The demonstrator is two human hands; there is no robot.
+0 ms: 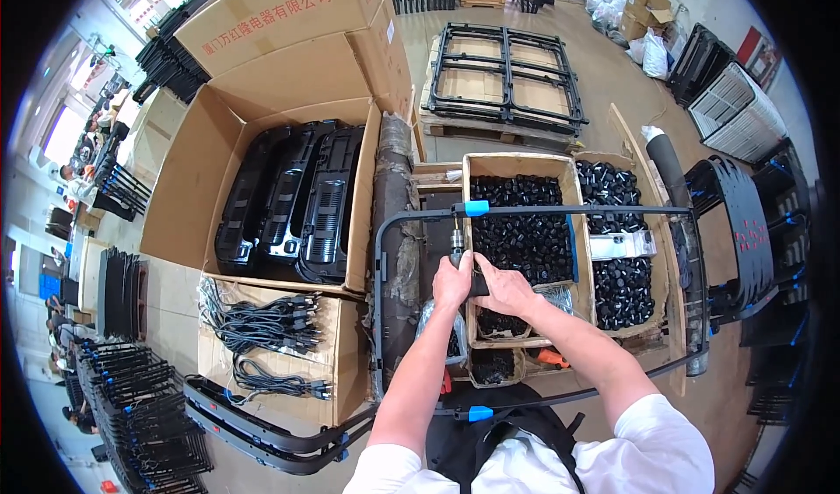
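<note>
A power drill [457,245] points away from me, its bit at the far bar of a black rounded rectangular frame [577,210], just left of a blue clip [476,208]. My left hand [451,284] is closed round the drill body, thumb along its top. From the other side my right hand [506,287] grips the drill's rear and handle, most of which the fingers hide. The frame rests across a workbench and over parts boxes; its near bar, with another blue clip [479,413], passes close to my body.
Compartmented boxes of small black plastic parts [522,231] lie beneath the frame. At left, a large carton [179,192] holds glossy black panels [289,201], with bundled black cables [262,323] in front. Stacked frames [507,74] sit on a pallet beyond; more line both sides.
</note>
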